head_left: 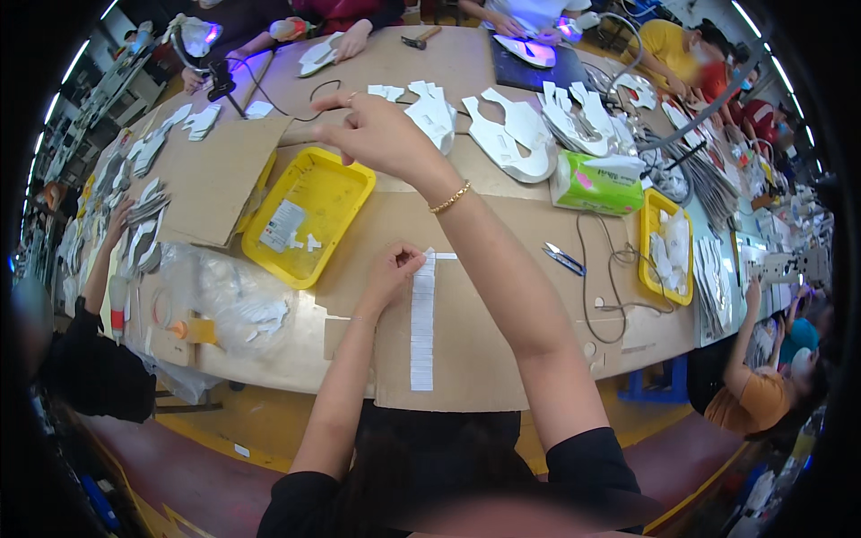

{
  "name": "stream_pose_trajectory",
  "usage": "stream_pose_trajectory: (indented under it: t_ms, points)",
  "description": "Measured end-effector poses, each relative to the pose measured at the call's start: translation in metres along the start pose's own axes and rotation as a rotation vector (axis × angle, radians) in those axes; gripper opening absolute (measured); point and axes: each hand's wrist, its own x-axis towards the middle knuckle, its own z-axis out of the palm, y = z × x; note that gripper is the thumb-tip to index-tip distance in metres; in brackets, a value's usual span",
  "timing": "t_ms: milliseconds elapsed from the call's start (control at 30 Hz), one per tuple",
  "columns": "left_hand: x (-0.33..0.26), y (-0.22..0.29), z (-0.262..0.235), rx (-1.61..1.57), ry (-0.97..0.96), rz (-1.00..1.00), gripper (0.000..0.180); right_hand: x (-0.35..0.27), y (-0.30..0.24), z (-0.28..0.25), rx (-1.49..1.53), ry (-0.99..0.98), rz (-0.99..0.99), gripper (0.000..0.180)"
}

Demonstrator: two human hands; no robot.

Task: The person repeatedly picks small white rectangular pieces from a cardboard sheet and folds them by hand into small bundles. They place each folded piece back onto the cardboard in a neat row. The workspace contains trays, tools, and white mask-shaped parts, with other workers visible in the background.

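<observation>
Nearest, the left hand (392, 266) is pinching the top end of a long white strip of labels (422, 323), its grip narrow, thumb and fingertips closed on the paper's upper left corner. The strip is lying flat on the cardboard-covered desk (484, 359), running straight away from the desk's front edge. To do this well, I judge the pinch should be staying light and close to the strip's end, so one small label is lifting cleanly without curling the rest.

Farther out, the right hand (381, 134) is reaching forward above the desk, fingers drawn together; whether it is holding a small label I cannot tell. It is hovering just beyond a yellow tray (345, 184), which is holding a rectangular white slip with print and a few white scraps. Left of the tray, a crumpled clear plastic bag (224, 300) is sitting near the front edge.

To the right, small snips (564, 259) are lying beside a looping cable. Beyond them a green tissue pack (599, 182) with a pink patch is standing, and a second yellow tray (653, 211) is holding white pieces. Farthest off, white cut shoe pieces (507, 134) are stacked across the desk.
</observation>
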Motion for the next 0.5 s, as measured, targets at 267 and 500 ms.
stream_pose_trajectory:
  t_ms: [267,500]
  points:
    - [0.007,0.009,-0.002,0.050,-0.021,0.052,0.006,-0.082,0.094,-0.033,-0.237,-0.066,0.398,0.030]
    - [0.006,0.011,-0.001,0.081,-0.014,0.094,0.006,-0.165,0.150,-0.013,-0.020,0.343,0.408,0.024]
